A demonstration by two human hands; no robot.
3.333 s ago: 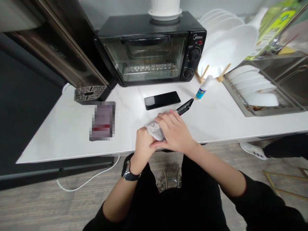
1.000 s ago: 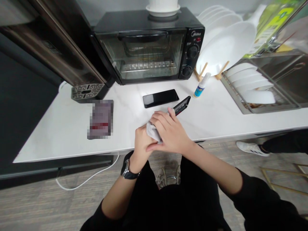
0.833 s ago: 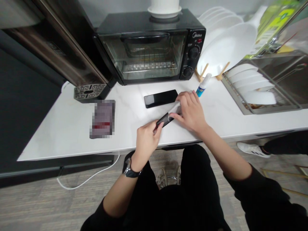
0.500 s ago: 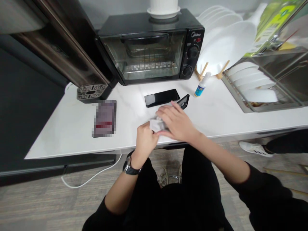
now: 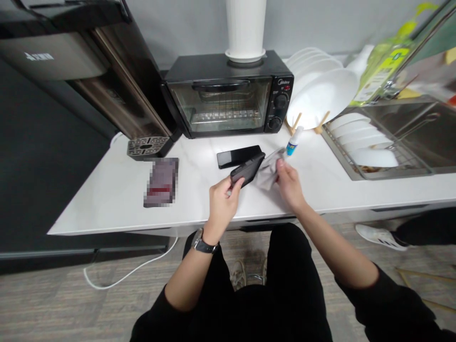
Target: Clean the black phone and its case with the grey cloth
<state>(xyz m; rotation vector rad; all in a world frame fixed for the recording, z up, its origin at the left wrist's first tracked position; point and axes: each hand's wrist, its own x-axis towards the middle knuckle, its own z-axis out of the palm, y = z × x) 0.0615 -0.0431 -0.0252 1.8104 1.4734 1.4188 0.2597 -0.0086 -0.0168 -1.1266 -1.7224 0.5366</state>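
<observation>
Over the white countertop (image 5: 199,190), my left hand (image 5: 223,202) pinches a black phone case (image 5: 247,169) at its near end, tilted up to the right. A light grey cloth (image 5: 268,175) hangs from the fingers of my right hand (image 5: 290,185), just right of the case. Whether cloth and case touch, I cannot tell. Behind the case lies a black smartphone (image 5: 237,156), its glossy face up. Beyond my right hand stands a small spray bottle (image 5: 292,142) with a blue label.
A toaster oven (image 5: 228,102) with a white pot (image 5: 245,28) on top stands at the back. White plates (image 5: 317,95) and a sink (image 5: 409,166) are to the right. A blurred-out flat item (image 5: 162,183) lies left, before a dispenser (image 5: 147,146). Someone's shoe (image 5: 381,236) shows at right.
My right hand has pulled away to the right with the cloth, uncovering the phone case in my left hand. The camera view has tilted up somewhat.
</observation>
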